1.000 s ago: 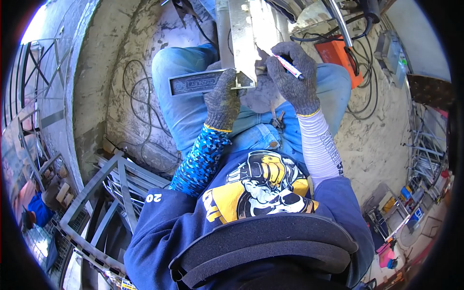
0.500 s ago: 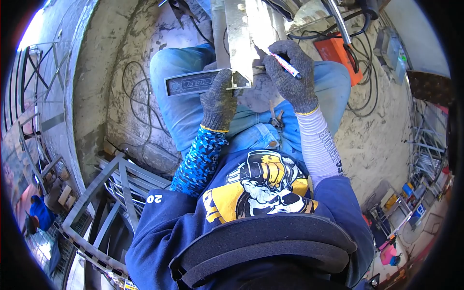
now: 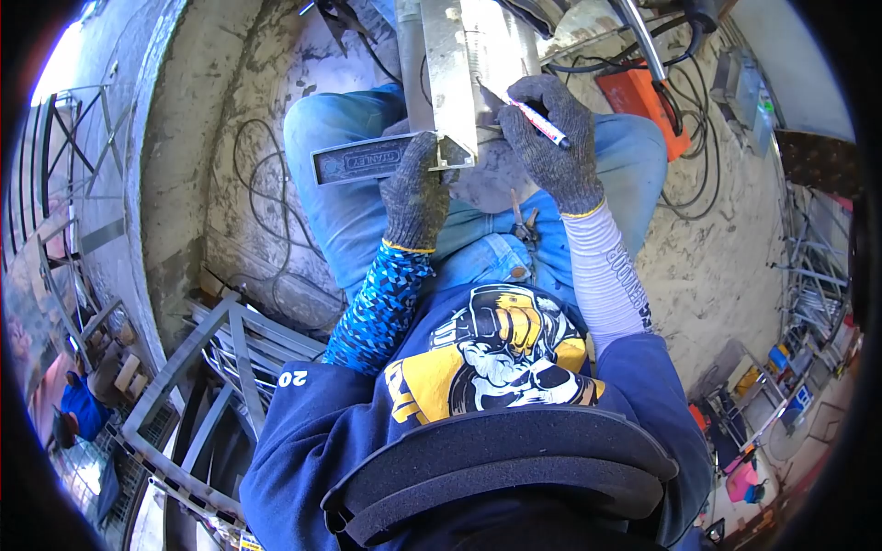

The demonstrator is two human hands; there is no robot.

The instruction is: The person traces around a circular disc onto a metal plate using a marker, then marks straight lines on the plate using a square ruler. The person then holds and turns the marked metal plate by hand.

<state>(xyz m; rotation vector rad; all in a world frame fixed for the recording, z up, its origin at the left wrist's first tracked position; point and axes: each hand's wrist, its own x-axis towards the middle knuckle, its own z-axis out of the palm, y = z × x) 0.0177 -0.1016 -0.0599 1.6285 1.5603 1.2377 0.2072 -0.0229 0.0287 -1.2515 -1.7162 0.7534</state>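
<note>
My left hand (image 3: 415,197), in a dark grey knit glove, is closed around the square's handle (image 3: 360,161), which bears the word STANLEY, and presses it at the near end of a bright metal bar (image 3: 450,78). The handle sticks out to the left, over my left knee. My right hand (image 3: 554,142), gloved too, pinches a white and red marker (image 3: 540,123) to the right of the bar. The marker's thin tip points up and left toward the brightly lit metal surface; glare hides whether it touches.
An orange box (image 3: 643,108) with black cables stands right of my right knee. Metal frames (image 3: 184,386) lie at lower left. A loose cable (image 3: 266,193) curls on the floor at left. Tools and coloured items lie at lower right. A co-worker in blue (image 3: 84,404) shows at far left.
The bar, the square and my left hand have shifted slightly left in view. My right hand and the marker have moved slightly left too; both grips look the same.
</note>
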